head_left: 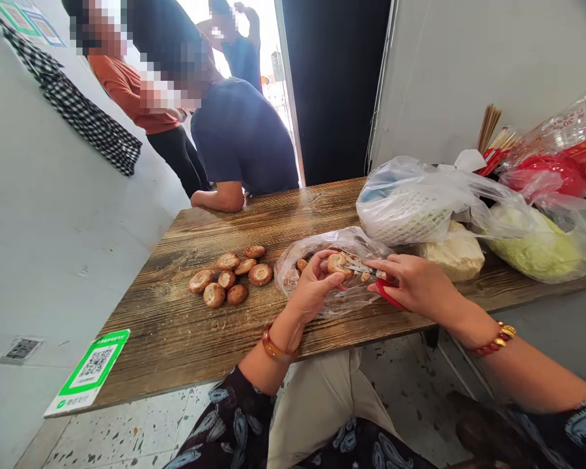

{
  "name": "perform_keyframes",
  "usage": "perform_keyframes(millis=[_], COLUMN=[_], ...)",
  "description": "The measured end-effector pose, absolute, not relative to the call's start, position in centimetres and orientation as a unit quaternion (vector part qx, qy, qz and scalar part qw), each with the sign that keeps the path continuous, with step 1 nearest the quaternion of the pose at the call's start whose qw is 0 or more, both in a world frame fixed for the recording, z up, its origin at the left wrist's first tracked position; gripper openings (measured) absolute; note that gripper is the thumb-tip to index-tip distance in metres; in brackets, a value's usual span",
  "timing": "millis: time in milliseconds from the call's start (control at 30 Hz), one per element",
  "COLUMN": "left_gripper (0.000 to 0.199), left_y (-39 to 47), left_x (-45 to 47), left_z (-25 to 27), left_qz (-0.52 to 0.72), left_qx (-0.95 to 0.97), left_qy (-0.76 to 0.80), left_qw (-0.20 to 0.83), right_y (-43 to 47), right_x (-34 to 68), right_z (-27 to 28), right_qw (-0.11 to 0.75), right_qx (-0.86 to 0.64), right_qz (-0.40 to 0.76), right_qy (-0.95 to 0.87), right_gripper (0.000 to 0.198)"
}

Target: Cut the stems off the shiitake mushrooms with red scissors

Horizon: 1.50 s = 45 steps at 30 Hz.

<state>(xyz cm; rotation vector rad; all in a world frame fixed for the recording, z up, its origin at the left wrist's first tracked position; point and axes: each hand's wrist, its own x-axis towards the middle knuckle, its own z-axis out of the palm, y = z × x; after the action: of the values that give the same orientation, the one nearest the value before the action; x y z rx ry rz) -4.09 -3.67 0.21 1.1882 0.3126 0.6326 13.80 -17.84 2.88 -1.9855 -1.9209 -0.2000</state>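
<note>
Your L hand (315,284) pinches a mushroom (338,264) over the clear bag (334,240) on the table (170,339); your R hand (415,280) grips scissors (389,294) w/ blades at it. Mushroom cluster (226,280) sits L of bag.

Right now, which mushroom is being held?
The mushroom in the left hand, at the tips of the scissors; the loose mushrooms on the table lie unheld.

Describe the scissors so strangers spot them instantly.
On the wooden table, find the clear plastic bag just right of the loose mushrooms. Over it, the right hand holds the scissors, blades at the mushroom in the left hand. Their red handle sets them apart from mushrooms.
</note>
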Motion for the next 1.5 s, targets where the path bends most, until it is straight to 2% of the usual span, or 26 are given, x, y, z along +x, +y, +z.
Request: perform_keyframes(millis=[100, 267, 433, 633, 733, 933, 1233, 1500], left_gripper=[0.061, 0.080, 0.077, 0.049, 0.042, 0.065, 0.050, 0.062], left_y=[-3.7, -3.5, -3.5, -3.5, -3.4, -3.3, -3.1, -2.8], left_x=[-4.1, -4.0, -4.0, -3.9, -3.9, -4.1, -3.9, -3.5], left_z=[0.1, -0.2, -0.3, 0.0, -0.1, -0.3, -0.5, -1.7], left_qz=[0.282, 0.317, 0.313, 0.305, 0.310, 0.330, 0.337, 0.363], left_qx=[0.563, 0.554, 0.561, 0.504, 0.506, 0.542, 0.618, 0.694], left_qy=[0.147, 0.177, 0.160, 0.155, 0.162, 0.169, 0.133, 0.124], left_qw=[0.763, 0.749, 0.749, 0.793, 0.789, 0.755, 0.697, 0.610], right_y=[-18.4, -19.4, -19.3, -18.4, -18.5, -18.9, -19.6, -19.2], right_x=[14.4, 14.3, 12.7, 12.1, 12.2, 12.1, 12.1, 12.4], right_z=[3.1, 3.5, 3.3, 2.7, 2.7, 3.0, 2.4, 3.1], right_qw=[0.204, 0.260, 0.283, 0.251, 0.240, 0.237, 0.222, 0.206], right_qx=[-0.711, -0.717, -0.700, -0.727, -0.732, -0.740, -0.751, -0.742], right_qz=[-0.004, 0.090, 0.153, 0.152, 0.156, 0.151, 0.095, 0.164], right_qy=[-0.673, -0.641, -0.637, -0.621, -0.618, -0.612, -0.615, -0.617], right_gripper=[0.038, 0.042, 0.042, 0.041, 0.041, 0.041, 0.036, 0.039])
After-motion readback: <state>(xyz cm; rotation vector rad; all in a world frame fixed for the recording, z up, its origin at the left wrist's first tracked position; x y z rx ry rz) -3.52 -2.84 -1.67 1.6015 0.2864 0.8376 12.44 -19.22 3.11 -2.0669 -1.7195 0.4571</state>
